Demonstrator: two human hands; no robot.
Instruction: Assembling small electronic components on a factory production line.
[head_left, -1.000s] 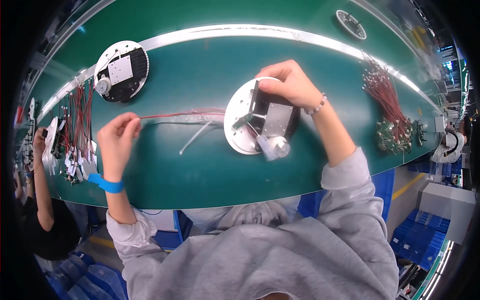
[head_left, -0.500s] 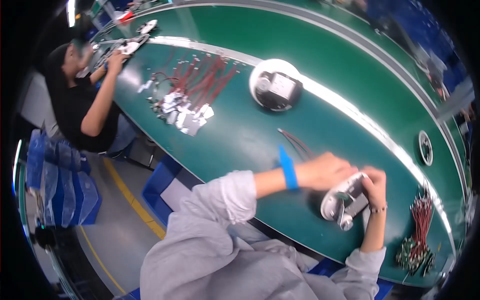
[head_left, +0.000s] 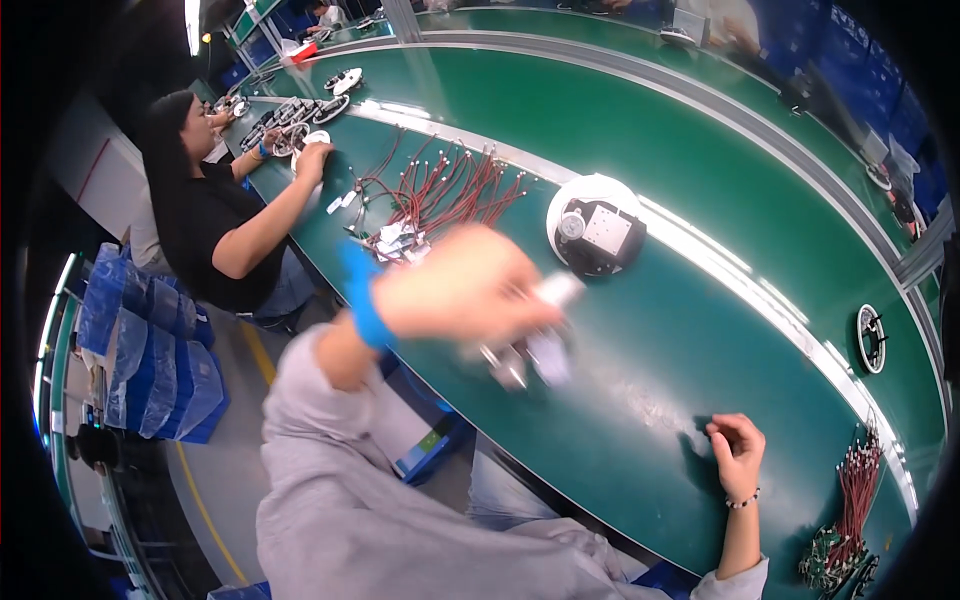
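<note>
My left hand, a blue band at its wrist, is closed on a white device part with metallic bits. Motion blurs it and my fingers hide much of it. The hand hangs over the front edge of the green table, before a pile of red wires with white tags. My right hand, a beaded bracelet at its wrist, is just over the table at the right, fingers loosely bent and thumb apart, with nothing in it. Beyond both hands sits a round white-and-black unit.
On the far right are a bundle of red wires with green circuit boards and a white ring. At the left a person in black handles white parts. Blue bins stand on the floor, lower left.
The left hand has swung left with the white device part, off the right hand. The right hand has let go of it and stays at the right. The view has shifted a little.
</note>
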